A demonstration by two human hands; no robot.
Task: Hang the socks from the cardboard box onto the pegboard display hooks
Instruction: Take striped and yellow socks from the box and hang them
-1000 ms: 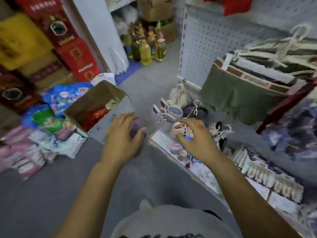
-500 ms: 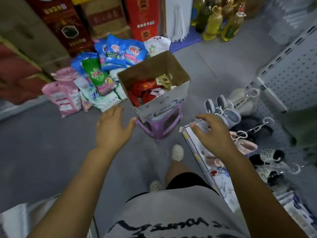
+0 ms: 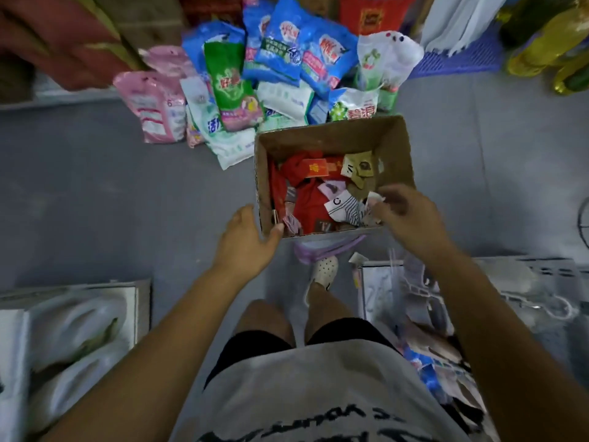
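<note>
An open cardboard box (image 3: 396,148) stands just in front of me on a purple stool (image 3: 322,250). Inside lie red socks (image 3: 306,199), a white striped sock (image 3: 342,210) and tan card-tagged pairs (image 3: 358,167). My left hand (image 3: 245,240) holds the box's near left corner, thumb over the rim and fingers on the outer wall. My right hand (image 3: 411,215) reaches into the near right corner, its fingers bent over a pale sock pack (image 3: 373,199) beside the striped sock; blur hides whether they pinch it. The pegboard is out of view.
Bags of detergent (image 3: 277,74) are piled on the grey floor behind the box. Oil bottles (image 3: 548,49) stand at the far right. A low shelf with goods (image 3: 446,298) is at my right, another shelf (image 3: 70,330) at my left. My foot in a white clog (image 3: 325,271) is under the stool.
My view swung from the pegboard side down onto the box. My left hand came to the box's near left corner and my right hand moved from the shelf of shoes into the box.
</note>
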